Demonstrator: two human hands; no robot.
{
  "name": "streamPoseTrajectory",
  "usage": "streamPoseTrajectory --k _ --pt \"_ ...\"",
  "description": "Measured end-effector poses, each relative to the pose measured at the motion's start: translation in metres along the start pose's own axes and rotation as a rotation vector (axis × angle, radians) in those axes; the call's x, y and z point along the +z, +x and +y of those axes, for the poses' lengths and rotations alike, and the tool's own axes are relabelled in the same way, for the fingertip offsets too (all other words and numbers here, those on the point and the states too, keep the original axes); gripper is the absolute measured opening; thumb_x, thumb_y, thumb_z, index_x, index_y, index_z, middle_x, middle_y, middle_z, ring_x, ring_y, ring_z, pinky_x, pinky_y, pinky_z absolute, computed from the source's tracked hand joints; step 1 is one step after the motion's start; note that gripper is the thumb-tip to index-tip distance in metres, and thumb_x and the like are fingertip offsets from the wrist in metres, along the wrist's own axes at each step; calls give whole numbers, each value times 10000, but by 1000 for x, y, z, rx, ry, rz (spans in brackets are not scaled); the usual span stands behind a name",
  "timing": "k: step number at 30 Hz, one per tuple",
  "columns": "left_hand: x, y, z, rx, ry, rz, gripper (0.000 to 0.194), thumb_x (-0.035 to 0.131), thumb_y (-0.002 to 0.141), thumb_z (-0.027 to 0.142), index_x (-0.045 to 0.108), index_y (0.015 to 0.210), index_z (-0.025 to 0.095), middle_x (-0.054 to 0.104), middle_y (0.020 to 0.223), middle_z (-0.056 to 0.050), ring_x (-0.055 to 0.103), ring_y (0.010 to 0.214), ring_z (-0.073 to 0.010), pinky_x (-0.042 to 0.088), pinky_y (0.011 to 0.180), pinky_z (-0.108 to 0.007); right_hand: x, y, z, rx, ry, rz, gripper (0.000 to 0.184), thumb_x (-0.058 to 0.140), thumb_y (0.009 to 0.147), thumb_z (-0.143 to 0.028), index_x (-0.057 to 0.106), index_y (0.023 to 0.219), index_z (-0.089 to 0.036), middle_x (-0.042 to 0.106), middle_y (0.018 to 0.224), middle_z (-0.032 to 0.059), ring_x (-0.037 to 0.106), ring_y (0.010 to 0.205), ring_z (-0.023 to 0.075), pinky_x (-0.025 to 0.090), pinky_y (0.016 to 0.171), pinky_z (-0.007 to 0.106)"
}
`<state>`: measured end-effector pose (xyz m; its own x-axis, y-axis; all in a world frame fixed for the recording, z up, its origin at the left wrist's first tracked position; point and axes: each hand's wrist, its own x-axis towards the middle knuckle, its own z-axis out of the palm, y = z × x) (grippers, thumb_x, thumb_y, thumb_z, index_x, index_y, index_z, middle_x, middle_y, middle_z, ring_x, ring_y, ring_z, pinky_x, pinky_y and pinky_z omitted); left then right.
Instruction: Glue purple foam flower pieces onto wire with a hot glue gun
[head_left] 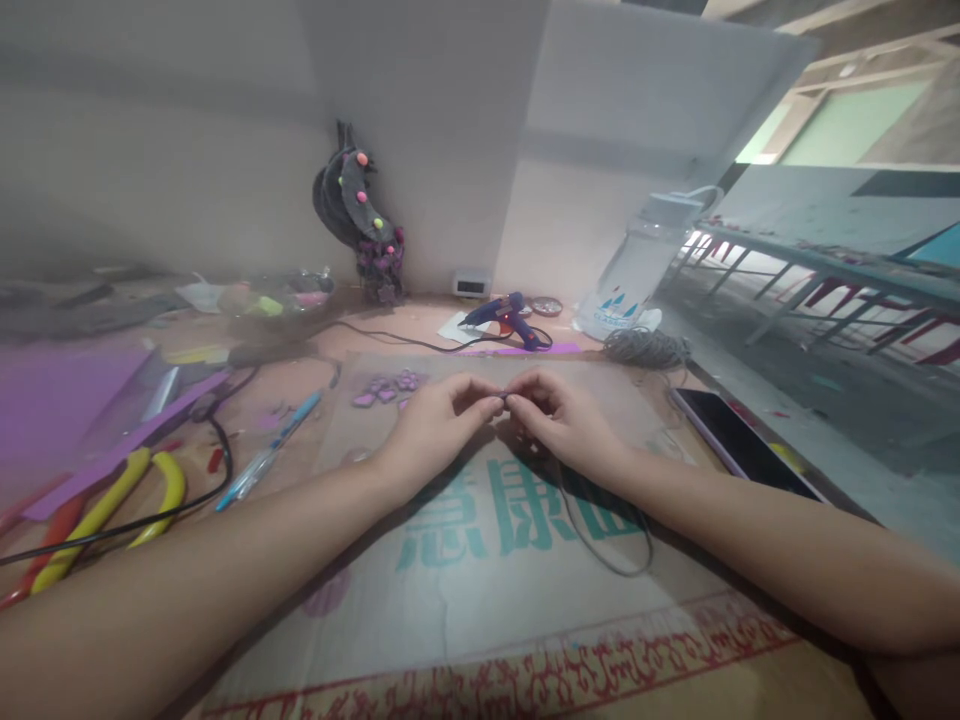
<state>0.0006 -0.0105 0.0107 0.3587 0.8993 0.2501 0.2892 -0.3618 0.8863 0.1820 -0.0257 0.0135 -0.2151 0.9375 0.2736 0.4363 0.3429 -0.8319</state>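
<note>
Head view showed left hand and right hand pinched together on a dark piece, judged light, pliable, best held by its ends.

The person's left forearm and right forearm are bare along all that shows, both wrists included. Each is smooth and slender, narrowest near the hand and fuller farther up. The left hand and right hand are bare as well (finer detail at the fingers is blurred).
</note>
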Motion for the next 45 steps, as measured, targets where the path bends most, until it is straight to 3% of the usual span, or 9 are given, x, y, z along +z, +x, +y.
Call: streamPoseTrajectory --k 11,16,22,28,34,45 --pt "-1 0 -2 43 -2 -28 223 540 897 360 682 898 188 711 852 -11 639 783 -165 472 734 -270 -2 0 1 -32 34 -42 180 514 914 -374 515 882 -197 563 633 -36 519 501 92 422 472 209" --pt "0 0 -6 46 -110 -22 404 412 945 472 669 907 162 699 843 -47 659 797 -181 502 730 -288 -2 0 1 -58 33 -30 173 510 913 -367 507 868 -200 582 655 -25 539 529 100 426 484 214" --pt "2 0 -2 24 -26 6 213 591 849 376 640 925 183 700 919 -32 657 842 -185 502 752 -294 -1 -1 -1 -45 4 -23 168 514 909 -360 515 864 -198 568 626 -35 533 505 99 431 494 222" --pt "3 -1 -1 44 77 13 150 568 838 323 628 877 191 687 868 -11 639 806 -176 484 749 -302 -2 -1 -1 -62 -29 -31 160 505 918 -349 524 867 -199 558 625 -34 528 515 98 422 484 215" --pt "1 0 3 48 120 8 165 549 850 316 645 871 183 687 850 -14 627 803 -172 464 747 -295 -2 -1 -2 -64 -18 -50 152 489 920 -339 524 878 -197 558 645 -32 539 532 100 428 493 216" --pt "0 1 -3 56 -32 -33 304 478 919 407 675 974 182 700 905 -35 638 845 -183 474 761 -282 -3 0 -2 -4 36 -42 172 483 922 -368 498 878 -203 547 603 -45 513 485 92 404 455 202"
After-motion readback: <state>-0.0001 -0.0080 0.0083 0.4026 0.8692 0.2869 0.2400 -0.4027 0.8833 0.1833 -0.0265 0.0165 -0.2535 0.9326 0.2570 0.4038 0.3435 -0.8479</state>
